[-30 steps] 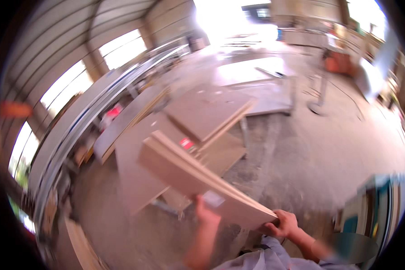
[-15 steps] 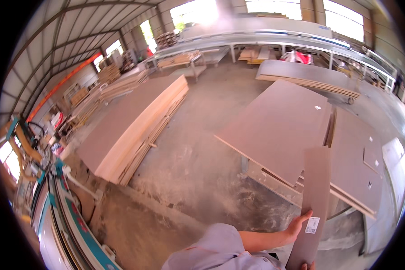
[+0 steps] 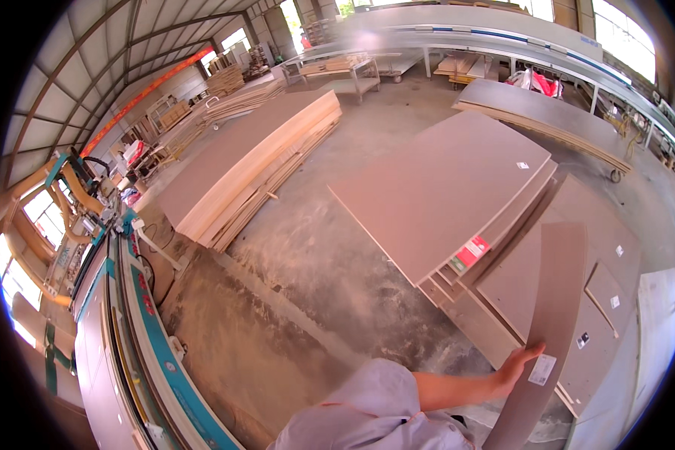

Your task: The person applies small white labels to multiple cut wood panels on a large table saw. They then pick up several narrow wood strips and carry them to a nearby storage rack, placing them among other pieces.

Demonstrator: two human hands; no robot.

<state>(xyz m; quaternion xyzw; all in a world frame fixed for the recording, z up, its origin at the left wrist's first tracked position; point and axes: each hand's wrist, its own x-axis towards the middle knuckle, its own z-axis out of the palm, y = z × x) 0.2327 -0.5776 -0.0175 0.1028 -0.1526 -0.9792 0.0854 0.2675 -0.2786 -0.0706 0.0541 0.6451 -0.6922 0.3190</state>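
Observation:
A long, narrow brown board (image 3: 559,289) stands out in front of me at the lower right, slanting up and away. My left hand (image 3: 519,367) is closed on its left edge, with the arm reaching across from the grey sleeve. Just right of those fingers, a white label (image 3: 542,370) sticks to the board's face. The board's lower end runs out of the picture, and my right hand does not show. Beyond the board lie large brown panels (image 3: 442,187) in a stack, with a red and white tag (image 3: 470,253) near its close edge.
More labelled panels (image 3: 607,225) lie to the right. A thick panel stack (image 3: 247,161) sits left of the middle. Along the left runs a machine with a teal rail (image 3: 169,375). A wheeled panel stack (image 3: 540,112) and a long machine bed (image 3: 457,41) stand at the back.
My view has turned and moved, bringing the red and white tag into sight. The board has swung right over the right-hand panels, still in my left hand. My right hand has left the lower edge.

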